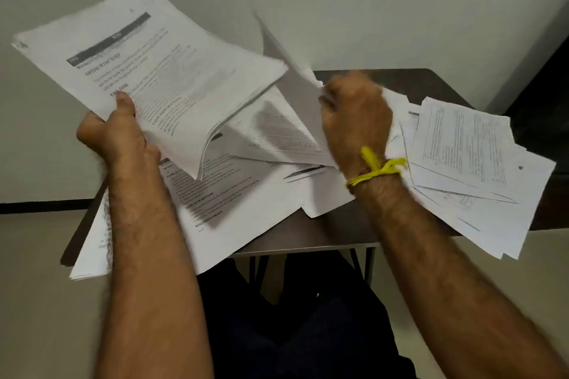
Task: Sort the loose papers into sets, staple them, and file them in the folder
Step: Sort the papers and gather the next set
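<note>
Papers (160, 61), printed stack, left hand (115, 129) gripping

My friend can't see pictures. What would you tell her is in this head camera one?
A person's left hand holds up a stack of printed papers, while the right hand, blurred, pinches a single sheet beside it. More loose papers lie scattered over a small dark table below, some hanging past its edges. A yellow thread is tied round the right wrist.
</note>
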